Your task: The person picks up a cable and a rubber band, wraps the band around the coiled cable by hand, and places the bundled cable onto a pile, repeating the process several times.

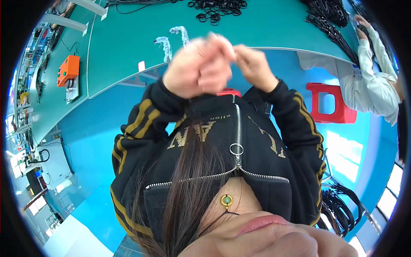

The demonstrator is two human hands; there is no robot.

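My left hand [199, 66] is raised in front of my chest, near the edge of the green table [128, 47]. Its fingers are curled in, and motion blurs it. Close against it, my right hand [254, 66] has its thumb and fingers pinched together. Whatever lies between the fingers of either hand is hidden or too small to make out. Just beyond my left hand, two bundles of thin whitish strips [165, 48] [182, 35] hang or lie by the table edge.
Black rubber-like loops [216, 9] lie at the far side of the table. Black cable bundles [327, 32] are at far right, beside a co-worker's hands [362, 28]. A red stool [332, 105] stands right; an orange box [68, 70] sits left.
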